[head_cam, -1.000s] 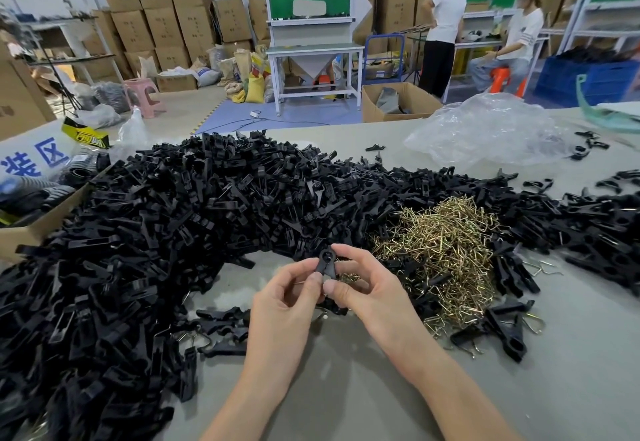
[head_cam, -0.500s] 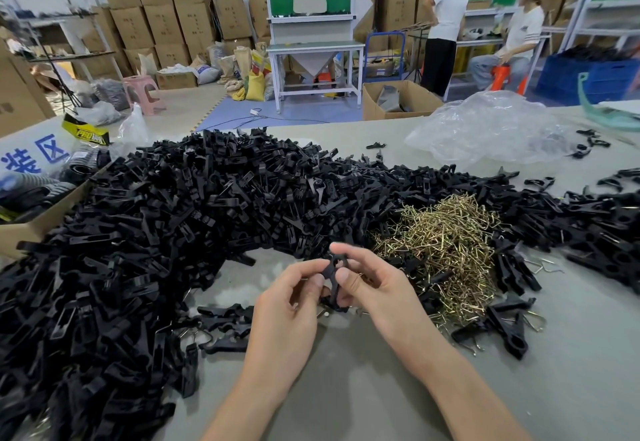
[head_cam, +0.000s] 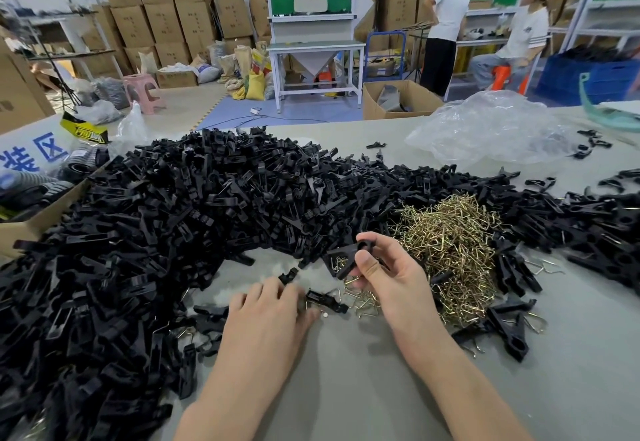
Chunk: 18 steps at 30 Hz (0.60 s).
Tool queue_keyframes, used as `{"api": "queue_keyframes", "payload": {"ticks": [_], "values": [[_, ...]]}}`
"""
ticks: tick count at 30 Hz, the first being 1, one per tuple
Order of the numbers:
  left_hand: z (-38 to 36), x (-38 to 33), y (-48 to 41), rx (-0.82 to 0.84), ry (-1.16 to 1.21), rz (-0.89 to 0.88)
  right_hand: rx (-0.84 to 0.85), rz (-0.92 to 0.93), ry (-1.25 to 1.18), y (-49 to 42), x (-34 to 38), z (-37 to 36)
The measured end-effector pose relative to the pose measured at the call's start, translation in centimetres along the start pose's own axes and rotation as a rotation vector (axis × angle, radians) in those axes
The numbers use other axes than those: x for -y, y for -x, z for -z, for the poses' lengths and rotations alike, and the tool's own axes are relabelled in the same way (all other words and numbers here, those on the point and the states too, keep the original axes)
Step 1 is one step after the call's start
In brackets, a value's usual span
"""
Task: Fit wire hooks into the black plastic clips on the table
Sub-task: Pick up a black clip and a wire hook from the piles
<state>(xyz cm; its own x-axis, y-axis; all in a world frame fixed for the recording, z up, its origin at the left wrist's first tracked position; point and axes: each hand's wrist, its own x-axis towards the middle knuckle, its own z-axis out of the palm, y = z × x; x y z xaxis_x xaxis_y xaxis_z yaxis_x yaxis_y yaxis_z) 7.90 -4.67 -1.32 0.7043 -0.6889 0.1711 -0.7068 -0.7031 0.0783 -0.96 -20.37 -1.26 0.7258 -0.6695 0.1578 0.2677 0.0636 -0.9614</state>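
Head view: right hand (head_cam: pixel 391 277) pinches clip (head_cam: pixel 346 257), left hand (head_cam: pixel 270 319) lies relaxed between clip heap (head_cam: pixel 156 218), hooks (head_cam: pixel 450 243).

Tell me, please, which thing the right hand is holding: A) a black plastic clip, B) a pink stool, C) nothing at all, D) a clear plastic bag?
A: the right hand pinches a black plastic clip beside the pile of wire hooks, while the left hand rests low on the table.
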Motion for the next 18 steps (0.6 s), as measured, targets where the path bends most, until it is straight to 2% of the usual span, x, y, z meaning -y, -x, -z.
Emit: {"api": "queue_keyframes", "payload": {"ticks": [6,10,18], "values": [[-0.3,0.2,-0.3,0.005,0.038,-0.018,-0.007,0.002,0.002,0.0,-0.1,-0.2],[-0.7,-0.3,0.0,-0.087,0.054,-0.032,-0.009,0.0,0.018,0.0,-0.2,-0.2],[-1.6,-0.7,-0.5,-0.069,0.107,-0.062,-0.016,0.006,0.009,0.0,-0.3,-0.4]]}}
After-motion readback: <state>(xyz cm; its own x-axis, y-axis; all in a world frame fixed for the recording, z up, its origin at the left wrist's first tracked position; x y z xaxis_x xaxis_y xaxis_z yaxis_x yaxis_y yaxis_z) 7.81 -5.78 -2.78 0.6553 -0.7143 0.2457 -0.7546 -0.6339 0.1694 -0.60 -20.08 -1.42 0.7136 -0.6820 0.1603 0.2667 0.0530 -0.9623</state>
